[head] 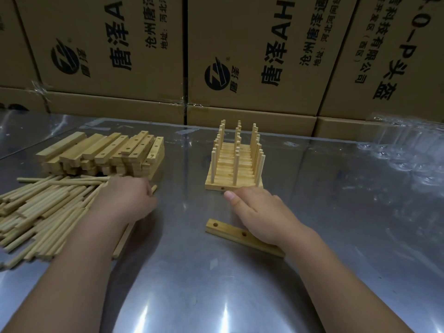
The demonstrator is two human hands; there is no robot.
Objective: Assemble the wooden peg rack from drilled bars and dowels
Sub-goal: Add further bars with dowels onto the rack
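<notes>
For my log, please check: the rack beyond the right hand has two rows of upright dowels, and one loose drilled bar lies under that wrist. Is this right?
Not quite. In the head view the rack beyond the right hand has three rows of upright dowels, not two; the loose drilled bar does lie under that wrist.

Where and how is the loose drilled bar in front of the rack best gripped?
Pinch the bar across its two long edges, between the holes, coming from above. It lies flat on the table, holes up, so only those thin side edges offer purchase. The right hand is open over its right part.
</notes>
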